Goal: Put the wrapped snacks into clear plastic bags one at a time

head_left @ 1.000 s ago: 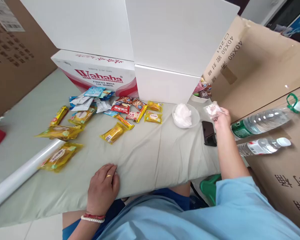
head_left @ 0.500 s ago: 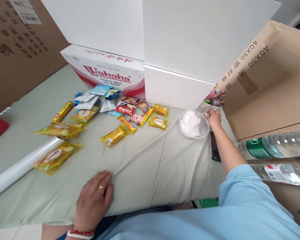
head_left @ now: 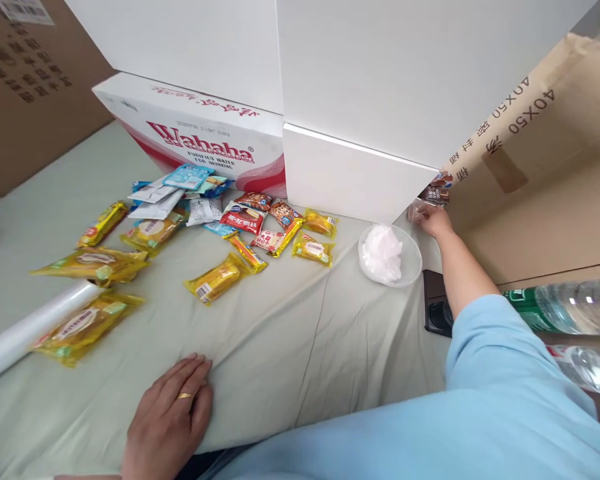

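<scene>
Head camera is showing a wide surface (head_left: 290,347) under a pale green cloth, and it is taking most of the view. At 12 o'clock two big white boxes (head_left: 380,73) are standing, and a Wahaha carton (head_left: 200,143) is lying at 11 o'clock beside them. A brown cardboard box (head_left: 545,180) is leaning at 2 o'clock. A clear film roll (head_left: 30,327) is lying at 9 o'clock. Two water bottles (head_left: 570,307) are lying on their sides at 3 o'clock. Many snack packets (head_left: 215,283), mostly yellow, are lying spread between 9 and 12 o'clock. A clear bowl (head_left: 414,257) with white crumpled plastic inside is standing right of centre, and a black phone (head_left: 433,310) is lying just beside it toward 4 o'clock.

The right hand (head_left: 436,219) is reaching far to 1 o'clock, into the gap between the white box and the cardboard box. Its grip is closing around a small wrapped snack (head_left: 416,211), which is sitting at the edge of the white box, just below some dark packets (head_left: 436,190). The left hand (head_left: 173,417) is lying flat at 7 o'clock on the cloth, fingers stretched, holding nothing, with a gold ring (head_left: 184,396) on one finger.
</scene>
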Available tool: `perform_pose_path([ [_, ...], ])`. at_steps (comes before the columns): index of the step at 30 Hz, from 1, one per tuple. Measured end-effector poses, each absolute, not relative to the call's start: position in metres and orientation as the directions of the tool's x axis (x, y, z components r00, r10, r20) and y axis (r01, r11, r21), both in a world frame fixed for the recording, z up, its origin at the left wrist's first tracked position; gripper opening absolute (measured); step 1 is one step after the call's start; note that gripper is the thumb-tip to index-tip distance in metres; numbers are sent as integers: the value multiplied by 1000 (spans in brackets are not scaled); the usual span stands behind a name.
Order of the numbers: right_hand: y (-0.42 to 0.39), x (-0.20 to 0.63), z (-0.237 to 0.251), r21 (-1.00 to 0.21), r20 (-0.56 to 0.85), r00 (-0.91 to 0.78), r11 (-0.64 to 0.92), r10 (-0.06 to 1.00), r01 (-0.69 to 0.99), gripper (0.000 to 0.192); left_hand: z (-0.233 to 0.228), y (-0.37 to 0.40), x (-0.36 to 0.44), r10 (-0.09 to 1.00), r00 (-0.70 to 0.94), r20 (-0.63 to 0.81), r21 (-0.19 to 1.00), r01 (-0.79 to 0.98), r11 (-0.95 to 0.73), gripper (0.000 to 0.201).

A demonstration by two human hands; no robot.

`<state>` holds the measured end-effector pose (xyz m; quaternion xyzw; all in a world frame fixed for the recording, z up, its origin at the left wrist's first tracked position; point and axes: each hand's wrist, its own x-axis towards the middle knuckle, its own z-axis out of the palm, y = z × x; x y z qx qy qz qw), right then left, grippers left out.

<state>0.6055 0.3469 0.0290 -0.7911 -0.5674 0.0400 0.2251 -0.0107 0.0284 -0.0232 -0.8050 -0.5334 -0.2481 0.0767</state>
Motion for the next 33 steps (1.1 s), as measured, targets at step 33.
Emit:
perform_pose_path([
  [33, 84, 343, 82, -999, 13, 113, 17, 993, -29, 32, -10, 3, 4, 940, -88, 331, 835, 490, -248, 22],
])
